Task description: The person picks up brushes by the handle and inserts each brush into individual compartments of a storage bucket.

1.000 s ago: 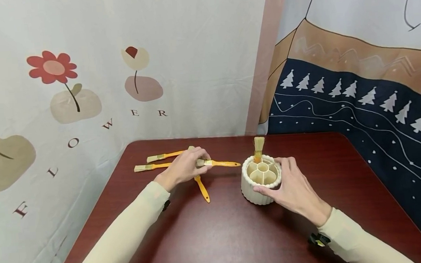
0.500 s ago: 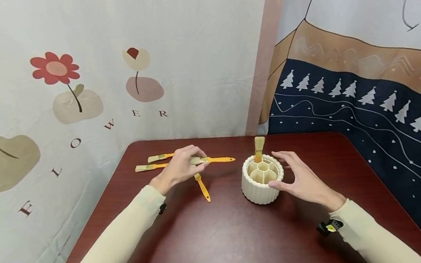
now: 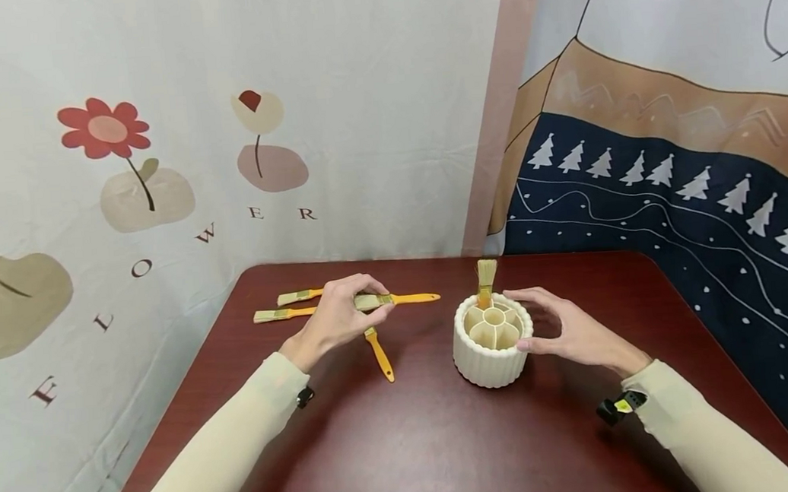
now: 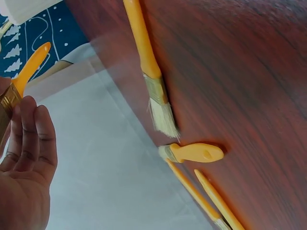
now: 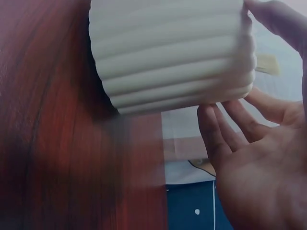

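My left hand (image 3: 335,312) pinches a flat brush (image 3: 417,298) near its metal band, above the table; its yellow handle points right. In the left wrist view that handle (image 4: 32,67) sticks out past the fingertips. To the right stands a white, ribbed brush holder (image 3: 490,367) with petal-shaped compartments around a round centre. One brush (image 3: 486,271) stands in its back compartment, bristles up. My right hand (image 3: 578,334) holds the holder's right side, thumb at the front rim and fingers behind. In the right wrist view the fingertips (image 5: 207,112) rest against the ribbed wall.
Two brushes (image 3: 277,314) lie left of my left hand, bristles pointing left. Another brush (image 3: 379,356) lies below that hand, handle towards me. The dark red table (image 3: 408,443) ends at a printed cloth backdrop (image 3: 374,163).
My left hand has lifted the brush and drawn it slightly left. My right hand loosened and shifted right off the holder, then came back to its right rim.
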Tool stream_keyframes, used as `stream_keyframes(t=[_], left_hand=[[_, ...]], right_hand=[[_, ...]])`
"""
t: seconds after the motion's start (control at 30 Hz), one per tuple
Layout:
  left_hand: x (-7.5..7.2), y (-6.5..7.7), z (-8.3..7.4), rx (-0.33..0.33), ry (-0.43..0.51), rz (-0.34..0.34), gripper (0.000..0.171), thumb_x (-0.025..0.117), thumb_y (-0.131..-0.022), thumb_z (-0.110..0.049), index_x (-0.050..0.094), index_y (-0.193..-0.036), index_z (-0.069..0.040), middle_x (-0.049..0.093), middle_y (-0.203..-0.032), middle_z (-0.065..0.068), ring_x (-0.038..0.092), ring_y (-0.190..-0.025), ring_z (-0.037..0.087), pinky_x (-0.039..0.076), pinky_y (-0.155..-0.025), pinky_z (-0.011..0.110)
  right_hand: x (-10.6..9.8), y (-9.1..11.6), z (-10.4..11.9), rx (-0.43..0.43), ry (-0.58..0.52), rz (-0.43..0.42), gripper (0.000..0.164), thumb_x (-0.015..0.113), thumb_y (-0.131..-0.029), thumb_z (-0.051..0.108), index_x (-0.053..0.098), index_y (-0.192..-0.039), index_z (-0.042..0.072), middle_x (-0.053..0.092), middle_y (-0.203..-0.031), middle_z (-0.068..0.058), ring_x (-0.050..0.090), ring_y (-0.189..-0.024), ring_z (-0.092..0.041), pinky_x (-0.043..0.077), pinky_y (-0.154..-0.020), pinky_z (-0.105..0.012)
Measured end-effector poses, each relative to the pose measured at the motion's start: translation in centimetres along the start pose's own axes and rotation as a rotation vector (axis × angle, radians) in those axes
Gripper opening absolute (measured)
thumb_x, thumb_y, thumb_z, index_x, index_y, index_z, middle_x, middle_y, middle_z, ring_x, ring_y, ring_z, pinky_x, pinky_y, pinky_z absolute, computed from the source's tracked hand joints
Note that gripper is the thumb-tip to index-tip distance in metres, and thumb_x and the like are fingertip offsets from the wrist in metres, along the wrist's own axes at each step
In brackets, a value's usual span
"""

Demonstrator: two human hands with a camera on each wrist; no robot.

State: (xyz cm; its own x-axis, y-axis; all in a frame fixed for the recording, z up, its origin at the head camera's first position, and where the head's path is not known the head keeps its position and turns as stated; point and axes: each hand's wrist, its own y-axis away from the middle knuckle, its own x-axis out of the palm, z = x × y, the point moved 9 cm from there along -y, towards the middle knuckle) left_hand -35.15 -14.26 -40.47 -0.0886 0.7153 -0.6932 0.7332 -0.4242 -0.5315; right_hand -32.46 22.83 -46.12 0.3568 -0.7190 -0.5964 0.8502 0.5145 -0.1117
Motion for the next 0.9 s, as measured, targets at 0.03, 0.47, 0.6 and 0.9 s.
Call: stream_keyframes(t=[0.03, 0.47, 0.6, 0.9], left_hand=[[0.0, 0.0, 0.0, -0.008, 0.003, -0.001, 0.02, 0.097, -0.095, -0.018, 0.084, -0.11, -0.015, 0.085, -0.105, -0.001, 0.074, -0.089, 0.013, 0.065, -0.081, 0.028], [-0.7, 0.0, -0.9, -0.053, 0.05, -0.085, 0.022, 0.098, -0.095, -0.021, 0.088, -0.115, -0.019, 0.089, -0.11, -0.005, 0.062, -0.075, 0.011, 0.053, -0.076, 0.028], [-1.1, -0.1, -1.2, -0.079, 0.08, -0.108, 0.023, 0.099, -0.095, -0.021, 0.088, -0.116, -0.022, 0.089, -0.11, -0.005, 0.048, -0.06, 0.009, 0.045, -0.067, 0.025], [-1.4, 0.3, -1.9, -0.165, 0.183, -0.122, 0.026, 0.1, -0.096, -0.025, 0.088, -0.119, -0.027, 0.089, -0.112, -0.006, 0.035, -0.051, 0.009, 0.034, -0.052, 0.025]], right_hand=[[0.0, 0.0, -0.1, -0.002, 0.003, 0.0, 0.083, 0.093, -0.102, 0.031, 0.052, -0.174, 0.023, 0.058, -0.173, -0.005, 0.066, -0.149, -0.037, 0.064, -0.119, -0.049], [-0.6, -0.3, -0.6, -0.002, 0.032, -0.037, 0.08, 0.098, -0.098, 0.031, 0.06, -0.168, 0.028, 0.064, -0.163, 0.0, 0.07, -0.14, -0.029, 0.064, -0.113, -0.033], [-0.6, -0.2, -0.6, 0.007, 0.043, -0.042, 0.079, 0.097, -0.098, 0.032, 0.059, -0.168, 0.028, 0.065, -0.163, -0.001, 0.07, -0.14, -0.029, 0.063, -0.113, -0.034], [-0.4, -0.1, -0.4, 0.011, 0.041, -0.051, 0.079, 0.097, -0.099, 0.031, 0.059, -0.168, 0.026, 0.065, -0.162, -0.002, 0.071, -0.139, -0.03, 0.061, -0.11, -0.024]])
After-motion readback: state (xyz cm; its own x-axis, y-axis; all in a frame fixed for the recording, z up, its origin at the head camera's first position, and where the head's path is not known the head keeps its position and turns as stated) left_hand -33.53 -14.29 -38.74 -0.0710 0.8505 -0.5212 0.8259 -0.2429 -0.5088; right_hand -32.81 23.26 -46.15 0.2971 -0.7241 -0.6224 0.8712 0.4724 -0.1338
